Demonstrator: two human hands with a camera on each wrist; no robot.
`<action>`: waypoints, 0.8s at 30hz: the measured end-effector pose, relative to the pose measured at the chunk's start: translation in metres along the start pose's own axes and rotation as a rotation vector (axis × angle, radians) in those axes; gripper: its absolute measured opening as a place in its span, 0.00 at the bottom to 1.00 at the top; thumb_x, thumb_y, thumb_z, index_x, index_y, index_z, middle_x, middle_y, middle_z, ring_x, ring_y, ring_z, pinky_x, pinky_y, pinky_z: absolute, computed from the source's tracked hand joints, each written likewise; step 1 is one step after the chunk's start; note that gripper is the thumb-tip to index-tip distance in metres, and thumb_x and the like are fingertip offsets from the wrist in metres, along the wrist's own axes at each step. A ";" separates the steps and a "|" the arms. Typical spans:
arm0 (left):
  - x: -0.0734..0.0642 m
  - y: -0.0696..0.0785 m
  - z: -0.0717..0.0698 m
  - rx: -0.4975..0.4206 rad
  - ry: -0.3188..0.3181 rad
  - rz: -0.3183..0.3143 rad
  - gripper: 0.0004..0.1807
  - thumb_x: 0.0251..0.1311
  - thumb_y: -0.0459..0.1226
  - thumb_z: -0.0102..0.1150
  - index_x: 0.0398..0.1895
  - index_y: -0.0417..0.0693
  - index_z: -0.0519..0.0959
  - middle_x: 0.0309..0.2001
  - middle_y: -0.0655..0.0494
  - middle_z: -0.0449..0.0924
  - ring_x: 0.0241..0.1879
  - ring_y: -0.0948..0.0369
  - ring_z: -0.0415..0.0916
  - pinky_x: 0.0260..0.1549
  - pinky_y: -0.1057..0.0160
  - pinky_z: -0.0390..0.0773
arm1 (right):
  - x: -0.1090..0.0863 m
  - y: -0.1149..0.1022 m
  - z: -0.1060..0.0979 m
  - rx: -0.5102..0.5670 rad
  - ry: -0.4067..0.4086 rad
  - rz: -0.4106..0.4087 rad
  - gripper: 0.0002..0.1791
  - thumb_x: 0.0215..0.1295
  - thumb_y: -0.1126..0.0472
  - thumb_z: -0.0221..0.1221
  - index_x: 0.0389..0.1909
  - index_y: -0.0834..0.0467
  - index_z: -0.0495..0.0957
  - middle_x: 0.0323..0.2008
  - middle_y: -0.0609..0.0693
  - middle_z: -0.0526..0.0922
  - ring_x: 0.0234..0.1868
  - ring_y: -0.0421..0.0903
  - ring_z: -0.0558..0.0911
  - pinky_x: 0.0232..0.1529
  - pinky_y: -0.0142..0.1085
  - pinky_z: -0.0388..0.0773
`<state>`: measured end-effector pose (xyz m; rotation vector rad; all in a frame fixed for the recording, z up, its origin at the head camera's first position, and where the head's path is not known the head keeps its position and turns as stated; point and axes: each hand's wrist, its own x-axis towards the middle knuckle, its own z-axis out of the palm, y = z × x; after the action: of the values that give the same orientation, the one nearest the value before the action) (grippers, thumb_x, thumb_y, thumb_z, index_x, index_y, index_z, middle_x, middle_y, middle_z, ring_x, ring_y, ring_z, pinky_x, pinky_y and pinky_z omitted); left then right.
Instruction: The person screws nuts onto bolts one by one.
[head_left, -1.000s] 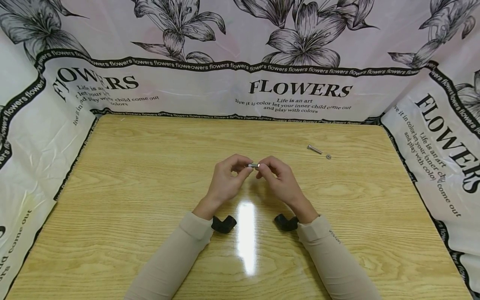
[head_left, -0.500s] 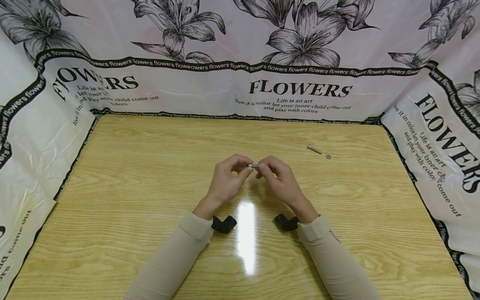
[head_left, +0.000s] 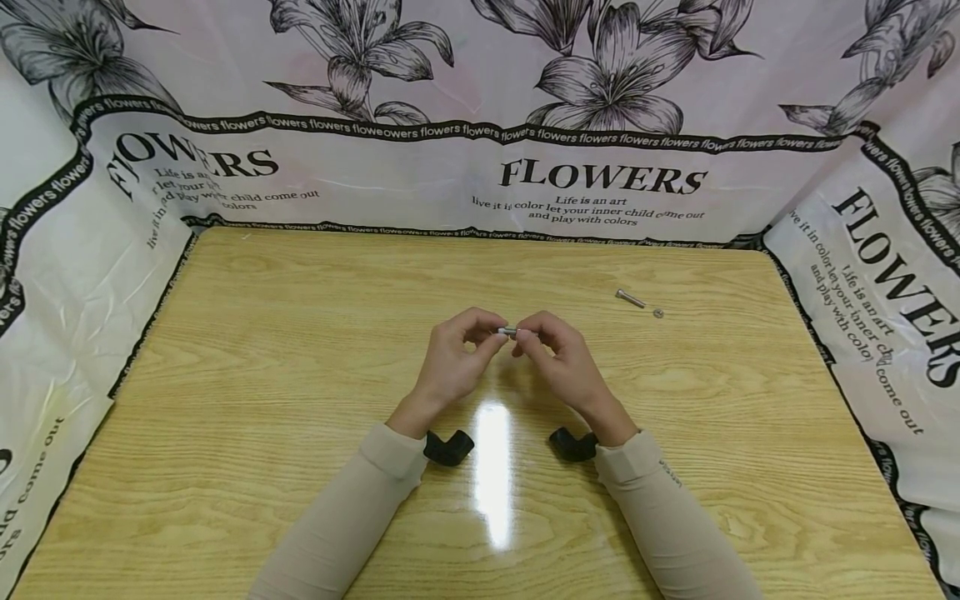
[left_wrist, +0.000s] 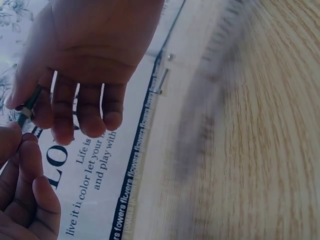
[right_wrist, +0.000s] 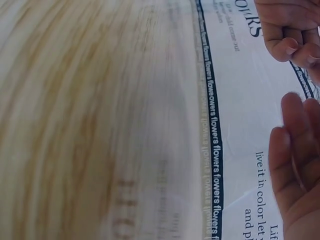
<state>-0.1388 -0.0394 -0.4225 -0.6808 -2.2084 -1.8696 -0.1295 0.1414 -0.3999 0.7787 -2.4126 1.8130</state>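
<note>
Both hands meet over the middle of the table around a small metal bolt. The left hand pinches one end between thumb and fingers. From the other side, the right hand pinches near the opposite end. In the left wrist view a nut sits around the bolt's shank, between the two hands' fingertips; the right hand's other fingers extend loosely. Fingers cover the bolt's ends, so where its head lies cannot be told. The right wrist view shows parts of both hands, with the bolt out of frame.
Another bolt lies on the wooden table beyond the right hand, with a loose nut beside it. A flower-printed curtain borders the table at the back and both sides. Black wrist-worn pieces stick out at the cuffs.
The right hand's fingertips shift slightly at the bolt. The left hand keeps its hold, and the loose bolt and nut stay on the table.
</note>
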 end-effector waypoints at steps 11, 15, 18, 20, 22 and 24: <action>-0.001 -0.001 0.000 -0.002 -0.002 0.001 0.06 0.59 0.29 0.62 0.39 0.42 0.80 0.37 0.52 0.82 0.31 0.60 0.79 0.30 0.55 0.77 | -0.001 0.002 -0.001 0.013 0.019 0.014 0.11 0.67 0.72 0.54 0.48 0.70 0.70 0.46 0.66 0.74 0.44 0.53 0.80 0.47 0.40 0.76; -0.001 -0.001 0.001 -0.004 -0.006 -0.007 0.06 0.60 0.30 0.62 0.40 0.42 0.80 0.38 0.52 0.82 0.31 0.61 0.79 0.30 0.53 0.77 | -0.001 0.002 0.000 0.031 0.019 -0.027 0.13 0.64 0.75 0.56 0.48 0.71 0.70 0.46 0.63 0.75 0.46 0.52 0.79 0.49 0.41 0.76; 0.000 0.000 0.001 -0.004 -0.002 -0.011 0.05 0.60 0.30 0.62 0.39 0.42 0.81 0.37 0.53 0.82 0.30 0.61 0.79 0.29 0.53 0.77 | -0.001 0.000 0.000 0.006 0.010 -0.021 0.06 0.67 0.74 0.52 0.43 0.69 0.73 0.41 0.58 0.77 0.41 0.56 0.80 0.47 0.42 0.76; 0.000 0.000 0.001 -0.001 0.000 -0.012 0.05 0.60 0.30 0.62 0.39 0.42 0.81 0.37 0.53 0.83 0.30 0.61 0.79 0.29 0.53 0.77 | -0.001 -0.002 0.000 -0.023 0.009 -0.003 0.06 0.69 0.73 0.50 0.40 0.67 0.75 0.37 0.58 0.78 0.38 0.58 0.80 0.45 0.42 0.76; 0.000 0.001 0.001 0.004 0.001 -0.014 0.05 0.60 0.30 0.62 0.39 0.41 0.80 0.37 0.53 0.83 0.30 0.62 0.78 0.30 0.53 0.78 | -0.001 -0.004 0.000 -0.055 0.009 0.024 0.08 0.71 0.71 0.48 0.37 0.67 0.76 0.35 0.59 0.79 0.37 0.59 0.80 0.44 0.42 0.75; 0.000 0.002 0.001 0.011 0.003 -0.012 0.05 0.60 0.30 0.62 0.39 0.41 0.80 0.37 0.53 0.83 0.30 0.62 0.78 0.30 0.53 0.78 | -0.001 -0.005 0.000 -0.065 0.010 0.043 0.09 0.72 0.69 0.48 0.37 0.68 0.77 0.35 0.61 0.80 0.37 0.60 0.80 0.43 0.41 0.75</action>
<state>-0.1376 -0.0381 -0.4211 -0.6643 -2.2246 -1.8615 -0.1271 0.1410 -0.3956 0.7167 -2.4868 1.7390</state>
